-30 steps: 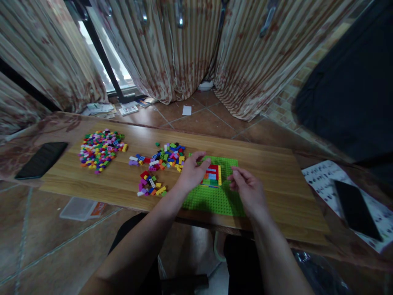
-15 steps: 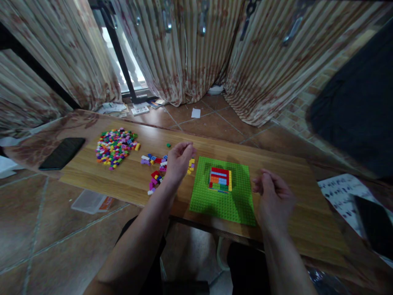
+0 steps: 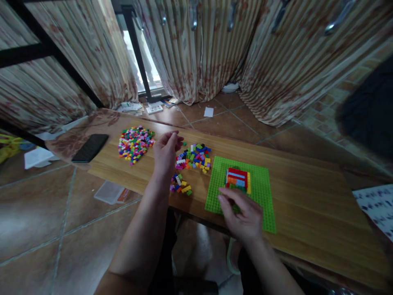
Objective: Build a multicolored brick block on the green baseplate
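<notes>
board (image 3: pixel 307 196): wood-grain top, smooth, low sheen. baseplate (image 3: pixel 264 192): green plastic, studded, matt. block (image 3: pixel 238 179) on it: hard plastic bricks, slightly glossy. loose bricks (image 3: pixel 193 157) near mid board and the heap (image 3: pixel 135 141) toward its left end: same moulded plastic. phone (image 3: pixel 90 147) at the left end: black, smooth, dull gloss. curtains (image 3: pixel 196 49): striped cloth, soft, matt. floor (image 3: pixel 39 213): tiles, smooth, faint shine. sheets (image 3: pixel 376 205) past the right end: printed paper, matt.

black phone (image 3: pixel 90 148) on table edge | striped curtains (image 3: pixel 199 49) | papers (image 3: pixel 144 107) on floor
</notes>
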{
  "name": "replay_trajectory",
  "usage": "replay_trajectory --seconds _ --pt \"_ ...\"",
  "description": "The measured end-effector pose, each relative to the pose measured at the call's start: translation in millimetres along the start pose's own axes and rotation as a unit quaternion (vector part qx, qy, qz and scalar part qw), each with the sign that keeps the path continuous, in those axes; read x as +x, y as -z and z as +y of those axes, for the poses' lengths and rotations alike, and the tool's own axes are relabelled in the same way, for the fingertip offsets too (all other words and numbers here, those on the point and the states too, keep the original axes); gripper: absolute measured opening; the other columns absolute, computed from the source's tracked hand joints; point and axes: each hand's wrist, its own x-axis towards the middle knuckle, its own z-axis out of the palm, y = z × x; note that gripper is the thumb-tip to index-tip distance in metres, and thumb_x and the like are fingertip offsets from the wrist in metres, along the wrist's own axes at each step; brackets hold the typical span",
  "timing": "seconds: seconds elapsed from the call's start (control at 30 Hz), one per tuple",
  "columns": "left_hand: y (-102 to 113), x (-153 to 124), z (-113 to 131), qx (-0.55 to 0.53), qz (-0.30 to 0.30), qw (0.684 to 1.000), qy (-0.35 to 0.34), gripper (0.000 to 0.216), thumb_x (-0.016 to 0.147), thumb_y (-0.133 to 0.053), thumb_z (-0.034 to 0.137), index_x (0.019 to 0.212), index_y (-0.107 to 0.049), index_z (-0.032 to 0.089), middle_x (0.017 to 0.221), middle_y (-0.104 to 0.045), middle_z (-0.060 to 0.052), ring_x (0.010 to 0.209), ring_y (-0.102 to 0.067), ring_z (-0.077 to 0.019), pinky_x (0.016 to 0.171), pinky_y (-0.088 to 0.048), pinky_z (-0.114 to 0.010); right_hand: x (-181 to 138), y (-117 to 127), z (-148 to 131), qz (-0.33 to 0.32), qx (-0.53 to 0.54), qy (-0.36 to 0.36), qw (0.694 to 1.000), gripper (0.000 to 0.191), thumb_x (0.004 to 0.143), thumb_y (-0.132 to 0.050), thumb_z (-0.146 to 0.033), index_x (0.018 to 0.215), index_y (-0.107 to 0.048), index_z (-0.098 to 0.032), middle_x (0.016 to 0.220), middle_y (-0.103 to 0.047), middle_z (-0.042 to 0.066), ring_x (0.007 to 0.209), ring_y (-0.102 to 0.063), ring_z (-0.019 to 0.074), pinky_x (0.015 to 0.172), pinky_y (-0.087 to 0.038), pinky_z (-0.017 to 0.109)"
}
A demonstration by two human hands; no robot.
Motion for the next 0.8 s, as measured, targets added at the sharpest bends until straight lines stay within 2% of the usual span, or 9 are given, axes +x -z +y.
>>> replay_trajectory --seconds 0.1,0.2,0.4,0.6,0.8 --pt "7 3 3 0.005 0.020 1.000 -0.004 0.014 0.078 -0.066 0.030 0.085 -0.068 0.018 0.073 -0.068 -0.002 0.060 -0.057 -0.0076 0.058 -0.046 -0.020 -4 -20 -6 -0.096 0.004 0.022 0.995 0.020 0.092 -0.054 -0.021 0.104 -0.069 -0.024 0.082 -0.072 0.003 0.073 -0.067 0.0163 0.068 -0.053 0.029" --pt "14 6 6 0.007 0.032 0.999 -0.005 0.014 0.077 -0.066 0.030 0.084 -0.068 0.019 0.073 -0.068 -0.001 0.060 -0.058 -0.0079 0.058 -0.046 -0.020 -7 -36 -6 -0.135 -0.016 0.016 0.991 0.023 0.093 -0.051 -0.024 0.109 -0.067 -0.024 0.096 -0.072 0.005 0.088 -0.067 0.0187 0.079 -0.054 0.032" --pt "22 7 9 -0.009 0.026 1.000 -0.004 0.014 0.074 -0.066 0.026 0.085 -0.067 0.018 0.072 -0.067 0.000 0.059 -0.057 -0.0071 0.060 -0.046 -0.022 -2 -58 -8 -0.158 -0.053 0.034 0.985 0.032 0.090 -0.056 -0.032 0.120 -0.062 -0.022 0.115 -0.064 0.010 0.106 -0.060 0.0253 0.090 -0.051 0.039" --pt "31 10 11 -0.006 0.024 1.000 0.010 0.015 0.072 -0.065 0.021 0.085 -0.067 0.016 0.071 -0.067 -0.001 0.059 -0.056 -0.0075 0.058 -0.045 -0.020 5 -78 -14 -0.174 -0.097 0.021 0.980 0.033 0.089 -0.054 -0.024 0.121 -0.060 -0.018 0.116 -0.060 0.013 0.108 -0.056 0.0295 0.092 -0.049 0.046" --pt "41 14 11 0.006 0.012 1.000 0.027 0.016 0.070 -0.068 0.023 0.085 -0.068 0.016 0.070 -0.067 -0.001 0.059 -0.057 -0.0080 0.061 -0.046 -0.023 14 -86 -9 -0.169 -0.116 0.001 0.979 0.026 0.089 -0.049 -0.018 0.110 -0.063 -0.019 0.113 -0.059 0.013 0.108 -0.054 0.0289 0.091 -0.048 0.044"
